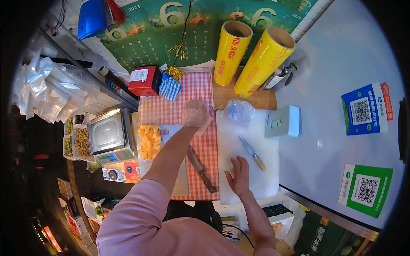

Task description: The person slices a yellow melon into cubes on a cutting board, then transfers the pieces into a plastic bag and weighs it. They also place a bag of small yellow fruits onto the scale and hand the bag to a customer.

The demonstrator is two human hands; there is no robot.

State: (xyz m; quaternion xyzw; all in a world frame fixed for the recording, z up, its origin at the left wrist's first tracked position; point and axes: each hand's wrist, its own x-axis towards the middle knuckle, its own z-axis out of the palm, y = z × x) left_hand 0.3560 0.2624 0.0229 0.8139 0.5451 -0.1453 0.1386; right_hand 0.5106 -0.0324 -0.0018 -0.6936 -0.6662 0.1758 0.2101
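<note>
My left hand (193, 112), in a clear plastic glove, is on a pale pink item I cannot make out, over the checked cloth (197, 85); what its fingers grip is unclear. My bare right hand (237, 177) has spread fingers on the white board (265, 179), below a small knife (252, 152). Under my left arm, cut orange fruit (148, 141) lies on another board. A large wood-handled knife (204, 177) lies between the boards. A plastic-wrapped bundle (238, 112) and a light blue box (282, 120) are at the white board's back.
Two yellow wrap rolls (265, 62) stand on a wooden board (267, 100), right of a red box (143, 80) and blue striped cloth (169, 88). A scale (106, 130) and tubs (80, 143) are left. Two code signs (365, 190) are right. Plastic bags (47, 85) hang at upper left.
</note>
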